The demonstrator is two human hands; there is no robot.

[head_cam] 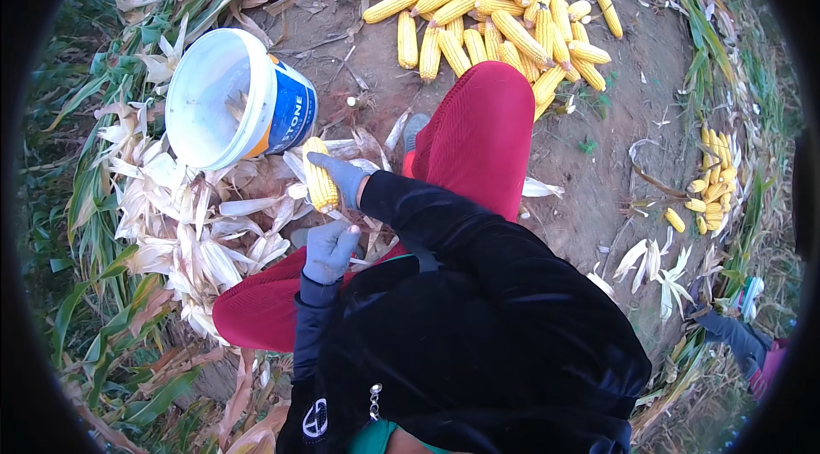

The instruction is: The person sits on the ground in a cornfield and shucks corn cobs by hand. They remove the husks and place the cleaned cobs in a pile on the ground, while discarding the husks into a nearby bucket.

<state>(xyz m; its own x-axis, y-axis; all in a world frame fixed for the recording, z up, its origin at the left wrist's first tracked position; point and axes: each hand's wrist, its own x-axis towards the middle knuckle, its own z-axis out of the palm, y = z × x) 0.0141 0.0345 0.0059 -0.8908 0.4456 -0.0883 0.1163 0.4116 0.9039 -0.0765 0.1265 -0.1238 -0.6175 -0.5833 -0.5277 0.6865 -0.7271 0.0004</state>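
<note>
My right hand [346, 176], in a grey glove, grips a yellow corn cob [319, 180] stripped of most of its husk, thumb across its side. Just below the cob's lower end is my left hand [329, 251], also gloved, with curled fingers and a bare thumb tip. A pale strip, perhaps husk, lies between the cob and this hand; whether the fingers hold it is unclear. Beneath and left of both hands spreads a heap of dry corn husks [211, 255]. A white plastic bucket [218, 95] with a blue and orange label leans beyond them, some dry husk inside.
A large pile of husked corn cobs [487, 12] lies on bare soil [615, 153] past my right knee. Farther right is a smaller cob pile [714, 178]. Cut corn stalks [83, 300] border the left side. Another person's leg [737, 339] shows at the lower right.
</note>
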